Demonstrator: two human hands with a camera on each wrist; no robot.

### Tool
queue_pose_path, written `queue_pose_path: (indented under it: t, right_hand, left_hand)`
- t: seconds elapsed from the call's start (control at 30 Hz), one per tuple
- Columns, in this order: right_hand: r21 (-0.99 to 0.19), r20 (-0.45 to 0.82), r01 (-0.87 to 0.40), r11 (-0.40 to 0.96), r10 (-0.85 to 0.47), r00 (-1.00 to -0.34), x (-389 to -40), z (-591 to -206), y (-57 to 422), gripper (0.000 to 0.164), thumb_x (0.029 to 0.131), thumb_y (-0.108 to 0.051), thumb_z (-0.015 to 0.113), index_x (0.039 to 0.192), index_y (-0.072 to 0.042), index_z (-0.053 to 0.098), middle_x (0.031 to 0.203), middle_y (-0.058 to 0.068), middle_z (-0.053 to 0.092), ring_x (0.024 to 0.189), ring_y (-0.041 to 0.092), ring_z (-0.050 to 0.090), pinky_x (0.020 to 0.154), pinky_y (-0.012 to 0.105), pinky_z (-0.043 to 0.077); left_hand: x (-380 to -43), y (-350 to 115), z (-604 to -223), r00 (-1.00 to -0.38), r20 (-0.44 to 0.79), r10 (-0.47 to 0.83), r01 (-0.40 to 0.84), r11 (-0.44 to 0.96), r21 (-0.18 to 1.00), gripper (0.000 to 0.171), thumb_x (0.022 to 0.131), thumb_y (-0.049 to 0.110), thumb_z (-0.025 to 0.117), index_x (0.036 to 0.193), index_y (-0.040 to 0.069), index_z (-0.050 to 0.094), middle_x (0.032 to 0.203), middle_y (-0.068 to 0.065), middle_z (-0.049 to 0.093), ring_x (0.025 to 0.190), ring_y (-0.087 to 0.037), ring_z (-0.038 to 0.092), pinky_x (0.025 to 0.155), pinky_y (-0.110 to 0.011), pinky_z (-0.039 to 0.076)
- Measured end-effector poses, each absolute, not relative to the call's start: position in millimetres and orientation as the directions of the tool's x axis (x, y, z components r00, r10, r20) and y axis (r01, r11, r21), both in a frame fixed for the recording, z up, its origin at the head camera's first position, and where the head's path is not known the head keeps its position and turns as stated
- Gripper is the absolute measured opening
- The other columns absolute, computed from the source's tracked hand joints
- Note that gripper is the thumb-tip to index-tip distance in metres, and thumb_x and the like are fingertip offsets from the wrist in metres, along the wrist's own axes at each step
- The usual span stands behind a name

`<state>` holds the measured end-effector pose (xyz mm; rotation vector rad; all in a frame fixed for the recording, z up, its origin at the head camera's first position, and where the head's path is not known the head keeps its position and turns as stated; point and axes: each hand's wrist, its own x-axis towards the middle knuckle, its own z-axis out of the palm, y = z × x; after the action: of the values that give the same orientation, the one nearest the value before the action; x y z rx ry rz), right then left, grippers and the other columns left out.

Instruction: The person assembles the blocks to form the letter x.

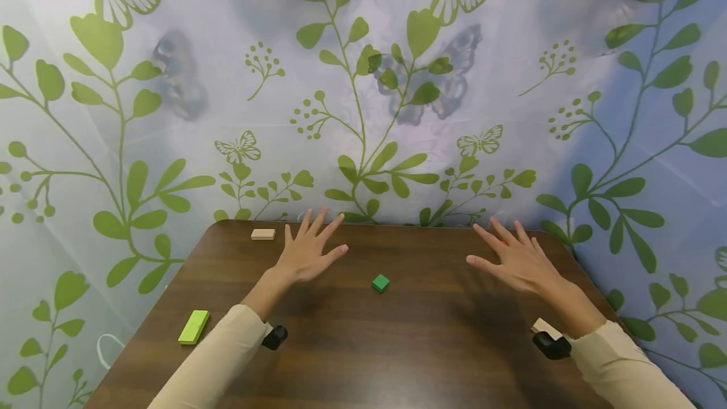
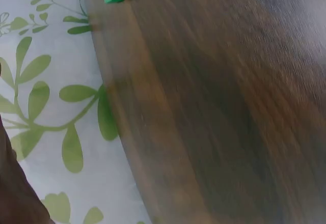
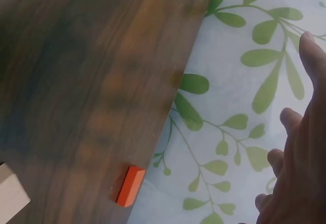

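Both hands are held above the brown table with fingers spread, holding nothing. My left hand (image 1: pixel 307 252) is over the left part, between a pale wooden block (image 1: pixel 263 234) near the far edge and a small green block (image 1: pixel 380 283) in the middle. Over the right side hovers my right hand (image 1: pixel 518 262). A second pale block (image 1: pixel 546 327) lies below the right wrist, partly covered by the wrist camera. The right wrist view shows a red-orange block (image 3: pixel 131 186) by the table's edge; in the head view the right hand mostly hides it.
A lime-green block (image 1: pixel 194 327) lies near the table's left edge, beside the left sleeve. Behind the brown wooden table (image 1: pixel 397 358) hangs a whitish curtain (image 1: pixel 272 163) printed with green leaves and butterflies. Black wrist cameras (image 1: pixel 275 337) sit under both wrists.
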<state>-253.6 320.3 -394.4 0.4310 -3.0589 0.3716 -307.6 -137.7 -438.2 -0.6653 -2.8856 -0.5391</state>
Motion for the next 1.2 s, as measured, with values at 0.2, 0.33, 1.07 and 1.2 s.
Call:
queue_pose_path:
  t: [0.2, 0.33, 1.07, 1.2]
  right_hand:
    - [-0.246, 0.087, -0.303, 0.921, -0.29, -0.953, -241.1, -399.0, 329.3, 0.078, 0.102, -0.064, 0.051, 0.165, -0.022, 0.031, 0.168, 0.021, 0.018, 0.144, 0.066, 0.005, 0.102, 0.085, 0.009]
    - [-0.261, 0.1, -0.31, 0.914, -0.294, -0.951, -233.5, -404.6, 335.4, 0.077, 0.102, -0.061, 0.053, 0.165, -0.021, 0.032, 0.167, 0.022, 0.021, 0.143, 0.067, 0.007, 0.1, 0.086, 0.011]
    - [-0.394, 0.11, -0.329, 0.858, -0.312, -0.944, -200.0, -449.7, 377.5, 0.063, 0.105, -0.044, 0.059, 0.154, -0.005, 0.049, 0.159, 0.034, 0.03, 0.144, 0.065, 0.009, 0.11, 0.078, 0.005]
    - [-0.418, 0.117, -0.332, 0.846, -0.312, -0.943, -194.6, -457.7, 382.8, 0.064, 0.103, -0.042, 0.061, 0.153, -0.004, 0.049, 0.159, 0.035, 0.029, 0.142, 0.067, 0.011, 0.108, 0.08, 0.008]
  left_hand:
    - [-310.4, -123.4, -455.6, -0.871, 0.181, 0.456, 0.491, 0.797, 0.353, 0.079, 0.102, 0.068, 0.042, 0.168, 0.035, 0.011, 0.173, 0.001, 0.0, 0.156, -0.033, -0.007, 0.108, -0.081, 0.004]
    - [-307.6, -113.3, -464.9, -0.849, 0.161, 0.503, 0.52, 0.742, 0.423, 0.085, 0.1, 0.068, 0.05, 0.168, 0.033, 0.013, 0.173, -0.001, 0.004, 0.156, -0.033, -0.003, 0.107, -0.082, 0.006]
    - [-306.6, -73.6, -503.7, -0.772, 0.041, 0.635, 0.423, 0.464, 0.778, 0.087, 0.094, 0.024, 0.078, 0.164, 0.013, 0.028, 0.166, -0.009, 0.028, 0.151, -0.032, 0.026, 0.118, -0.055, 0.025]
    - [-308.6, -70.5, -506.1, -0.774, 0.007, 0.633, 0.382, 0.459, 0.802, 0.08, 0.094, 0.02, 0.079, 0.161, 0.011, 0.036, 0.161, -0.01, 0.037, 0.147, -0.032, 0.034, 0.117, -0.054, 0.029]
